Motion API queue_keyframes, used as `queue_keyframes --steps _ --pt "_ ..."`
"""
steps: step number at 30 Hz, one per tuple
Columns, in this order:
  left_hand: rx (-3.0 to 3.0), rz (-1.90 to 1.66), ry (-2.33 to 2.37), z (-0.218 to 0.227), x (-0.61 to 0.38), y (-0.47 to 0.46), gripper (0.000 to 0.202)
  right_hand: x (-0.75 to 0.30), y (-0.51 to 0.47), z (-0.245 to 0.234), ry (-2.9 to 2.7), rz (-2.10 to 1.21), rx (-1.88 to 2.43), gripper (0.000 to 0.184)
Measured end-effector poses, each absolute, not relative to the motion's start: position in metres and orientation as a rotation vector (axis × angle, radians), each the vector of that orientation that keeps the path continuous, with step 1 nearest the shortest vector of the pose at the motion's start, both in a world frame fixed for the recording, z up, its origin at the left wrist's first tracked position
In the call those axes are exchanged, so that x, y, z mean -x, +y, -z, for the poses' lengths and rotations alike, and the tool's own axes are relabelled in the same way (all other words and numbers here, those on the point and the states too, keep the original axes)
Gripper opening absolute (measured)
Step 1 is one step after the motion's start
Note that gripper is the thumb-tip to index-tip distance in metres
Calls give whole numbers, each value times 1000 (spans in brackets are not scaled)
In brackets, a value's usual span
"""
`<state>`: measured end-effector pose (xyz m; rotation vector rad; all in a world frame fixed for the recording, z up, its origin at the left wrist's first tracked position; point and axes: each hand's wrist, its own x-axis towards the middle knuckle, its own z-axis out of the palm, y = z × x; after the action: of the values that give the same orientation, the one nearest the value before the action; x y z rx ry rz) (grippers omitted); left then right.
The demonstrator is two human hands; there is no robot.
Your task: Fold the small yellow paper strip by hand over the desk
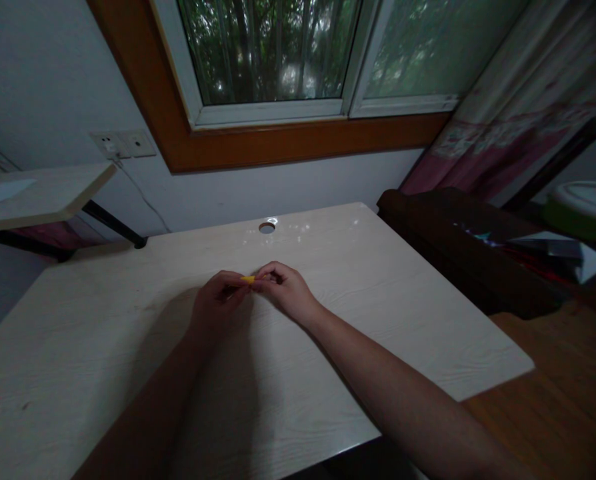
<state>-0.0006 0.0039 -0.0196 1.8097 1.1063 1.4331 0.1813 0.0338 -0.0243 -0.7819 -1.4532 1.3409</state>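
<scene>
A small yellow object (249, 279) is pinched between my two hands, above the middle of the pale wood-grain table (378, 300). Its kind is too small to make out, and the fingers cover its ends. My left hand (217, 299) grips it from the left with thumb and fingertips. From the right, my right hand (287, 288) holds the other end in a similar pinch. The fingertips of both hands almost meet around it.
A round cable hole (267, 228) lies near the table's back edge. On the left stands a raised shelf (38, 193) on black legs. Behind are a window (278, 53) and a wall socket (123, 144); dark wooden furniture (448, 240) stands on the right.
</scene>
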Motion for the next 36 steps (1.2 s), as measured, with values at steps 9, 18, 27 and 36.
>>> queue_keyframes --steps 9,18,27,36 --pt "-1812 -1441 1031 20 0 4 9 -182 33 23 -1516 -1261 805 21" --pt "-1809 -1378 1045 14 -1 0 8 -184 33 19 -1584 -1173 811 19" --pt "-1736 -1405 1113 21 -3 -1 21 -181 33 22 -1470 -1328 769 21" --pt "-1780 -1365 1199 16 -2 1 13 -180 32 21 -1390 -1434 727 21"
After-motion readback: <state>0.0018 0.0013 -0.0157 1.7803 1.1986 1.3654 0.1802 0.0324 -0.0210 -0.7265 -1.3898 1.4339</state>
